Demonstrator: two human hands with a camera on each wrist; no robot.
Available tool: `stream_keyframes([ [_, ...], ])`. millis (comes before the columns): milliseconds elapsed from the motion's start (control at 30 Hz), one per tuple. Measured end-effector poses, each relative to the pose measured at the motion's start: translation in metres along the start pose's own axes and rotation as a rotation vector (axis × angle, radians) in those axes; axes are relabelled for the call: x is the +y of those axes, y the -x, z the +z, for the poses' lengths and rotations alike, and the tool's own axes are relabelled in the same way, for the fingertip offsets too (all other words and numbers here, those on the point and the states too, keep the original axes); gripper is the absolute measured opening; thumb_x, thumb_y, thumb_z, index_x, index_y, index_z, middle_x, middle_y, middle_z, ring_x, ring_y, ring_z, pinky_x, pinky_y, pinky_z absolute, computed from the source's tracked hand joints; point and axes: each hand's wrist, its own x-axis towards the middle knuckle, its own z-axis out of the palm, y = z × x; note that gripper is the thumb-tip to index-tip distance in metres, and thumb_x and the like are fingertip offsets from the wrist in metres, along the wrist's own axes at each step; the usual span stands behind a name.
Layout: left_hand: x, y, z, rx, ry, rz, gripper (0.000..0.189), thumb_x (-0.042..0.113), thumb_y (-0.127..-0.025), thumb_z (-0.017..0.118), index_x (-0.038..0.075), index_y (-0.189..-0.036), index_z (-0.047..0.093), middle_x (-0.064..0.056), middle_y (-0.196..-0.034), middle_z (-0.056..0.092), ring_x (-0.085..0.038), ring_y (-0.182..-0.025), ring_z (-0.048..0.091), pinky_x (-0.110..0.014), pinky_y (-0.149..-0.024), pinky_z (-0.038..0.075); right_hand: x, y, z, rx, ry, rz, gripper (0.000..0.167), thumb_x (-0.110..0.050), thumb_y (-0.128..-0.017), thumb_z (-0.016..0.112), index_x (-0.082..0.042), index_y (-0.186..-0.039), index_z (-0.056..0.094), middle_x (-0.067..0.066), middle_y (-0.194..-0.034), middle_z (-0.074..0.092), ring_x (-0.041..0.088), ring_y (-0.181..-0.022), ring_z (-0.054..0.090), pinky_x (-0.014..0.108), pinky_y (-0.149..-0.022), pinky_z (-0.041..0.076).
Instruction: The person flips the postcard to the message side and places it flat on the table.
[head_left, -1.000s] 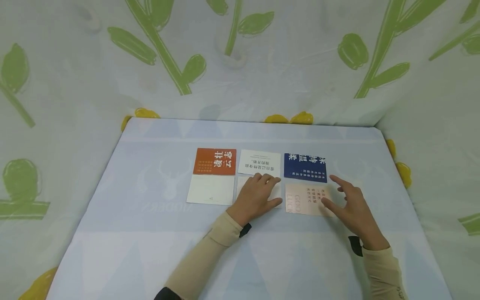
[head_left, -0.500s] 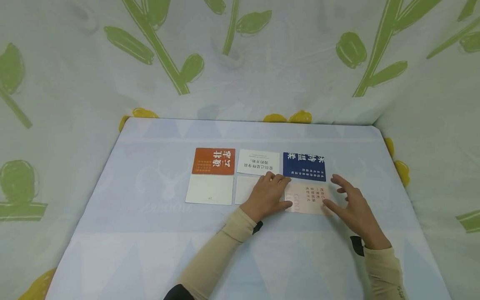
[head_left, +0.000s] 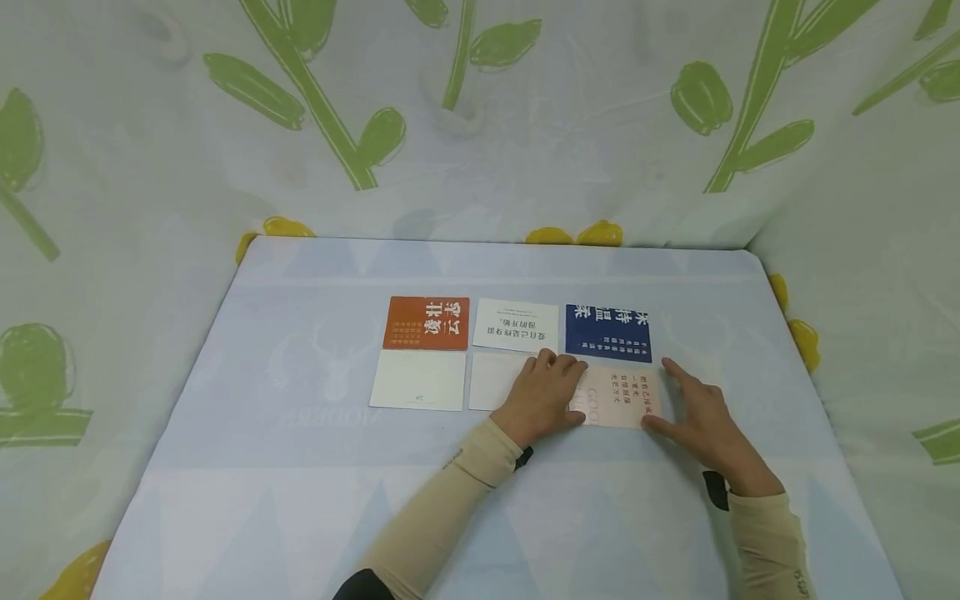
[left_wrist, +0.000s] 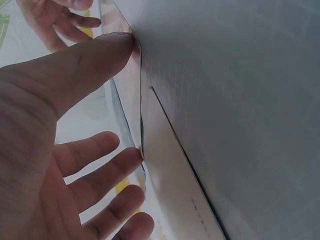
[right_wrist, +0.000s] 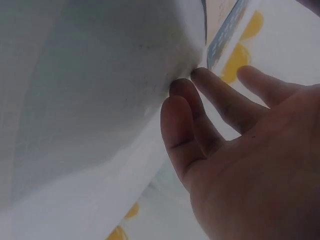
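"Six cards (head_left: 516,325), two rows of three. Which is at hand?"

"Pink card (head_left: 618,397), flat on the table (head_left: 592,517), near row, right end, just beside the blue card (head_left: 608,333). Long axis side to side — large pale letters toward its left end."

"Hands?"

"Left hand (head_left: 542,398): thumb and fingers loosely spread, touching the card's left end, no grip. Right hand (head_left: 703,427): thumb and fingers parted, nothing held, at the right end — thumb contact cannot be told."
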Motion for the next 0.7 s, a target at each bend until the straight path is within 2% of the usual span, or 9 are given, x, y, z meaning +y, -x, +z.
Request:
stream_keyframes([
  [300, -0.0006, -0.0017, -0.0002, 0.005, -0.004, 0.008, 0.077, 0.051, -0.084, 0.079, 0.016, -0.146, 0.051, -0.003, -0.138, 0.055, -0.024, -0.121, 0.046, -0.036, -0.097, 0.041, 0.0004, -0.0005, 0.0005, -0.005, 0.011, -0.032, 0.1, -0.029, -0.085, 0.082, -0.001, -0.159, 0.021, 0.031, -0.152, 0.038, 0.046, -0.117, 0.04, 0.062, -0.093, 0.042],
  [700, 0.001, -0.0057, 0.0002, 0.003, 0.029, -0.005, 0.078, 0.048, -0.08, 0.083, 0.018, -0.145, 0.053, -0.005, -0.131, 0.057, -0.024, -0.116, 0.047, -0.036, -0.095, 0.043, -0.0007, -0.0037, -0.0001, -0.02, -0.014, -0.034, 0.093, -0.026, -0.087, 0.081, -0.002, -0.158, 0.026, 0.024, -0.153, 0.04, 0.046, -0.122, 0.044, 0.065, -0.096, 0.042],
])
